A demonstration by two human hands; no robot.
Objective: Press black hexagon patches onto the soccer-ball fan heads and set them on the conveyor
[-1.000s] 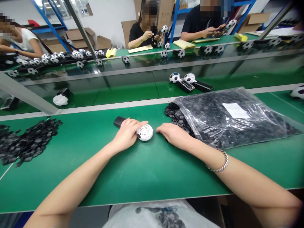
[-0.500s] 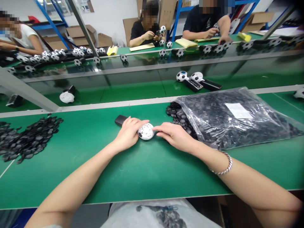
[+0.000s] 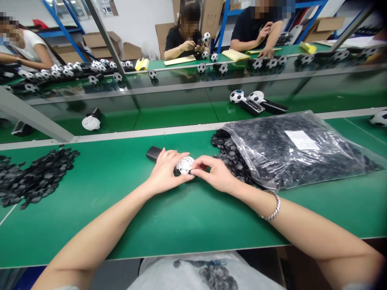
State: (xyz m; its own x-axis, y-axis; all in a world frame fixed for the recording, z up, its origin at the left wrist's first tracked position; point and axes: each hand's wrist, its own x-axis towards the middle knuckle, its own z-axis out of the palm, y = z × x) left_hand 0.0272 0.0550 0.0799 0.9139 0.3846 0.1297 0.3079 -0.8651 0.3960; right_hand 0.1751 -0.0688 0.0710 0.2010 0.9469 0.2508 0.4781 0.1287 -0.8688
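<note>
On the green bench lies a black-handled device with a soccer-ball head point(image 3: 184, 165). My left hand point(image 3: 165, 170) is wrapped over its neck, thumb along the near side of the ball. The black handle point(image 3: 153, 153) sticks out beyond my fingers to the upper left. My right hand point(image 3: 214, 173) pinches at the ball's right side, thumb and forefinger together on a small black piece point(image 3: 190, 171) against the white shell. Just past that hand, small flat black pieces point(image 3: 231, 157) spill from a clear plastic bag point(image 3: 272, 149).
Another heap of black pieces point(image 3: 45, 173) lies at the left. Behind the bench rail, a green conveyor point(image 3: 169, 110) carries ball-headed devices point(image 3: 256, 97). Co-workers point(image 3: 184, 44) sit across at a far bench with more of them. A grey post point(image 3: 36, 114) slants at left.
My right hand has gone from an extended forefinger on the ball to a pinch at its lower right. My left thumb has moved along the ball's near side. Devices on the near conveyor shifted right.
</note>
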